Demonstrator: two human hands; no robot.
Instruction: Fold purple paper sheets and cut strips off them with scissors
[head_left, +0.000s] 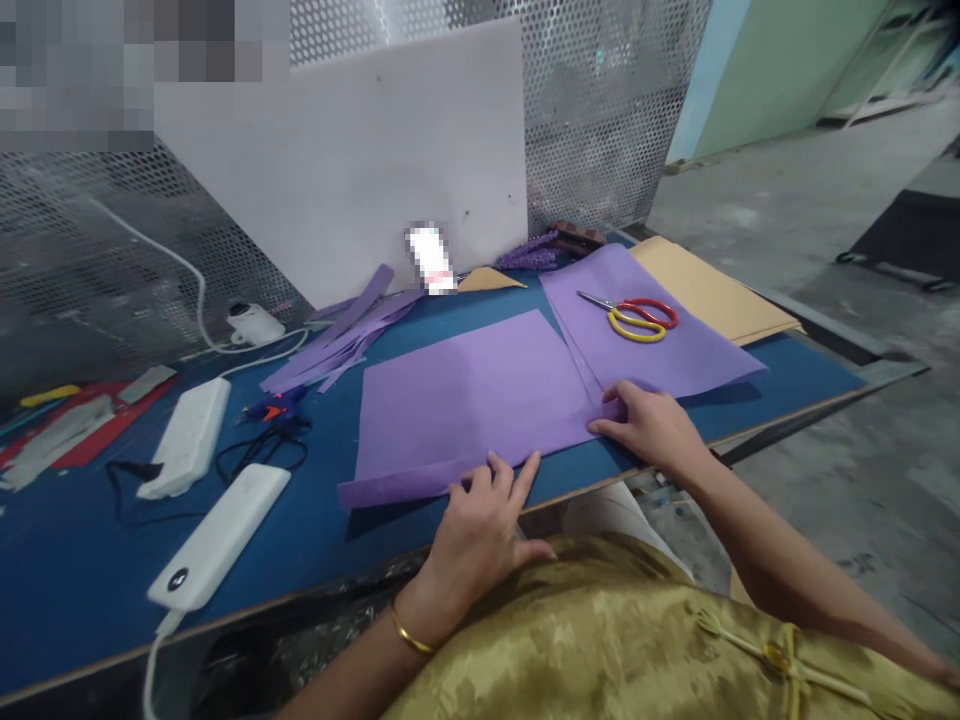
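Note:
A purple paper sheet (472, 390) lies on the blue tabletop, its near edge folded over into a strip. My left hand (484, 515) rests on that folded edge, fingers spread and thumb pointing away to the right. At the sheet's right end my right hand (637, 425) pinches the folded edge between thumb and fingers. Beyond the right hand lies a second purple sheet (660, 360), and on it a pair of scissors (637, 318) with one red and one yellow handle loop.
Purple strips (360, 335) lie at the back left. Two white power banks (221, 540) with cables sit at the left, near a red sheet (90, 435). Tan paper (712, 295) lies at the right. A glowing phone (430, 258) leans on a white board (420, 150).

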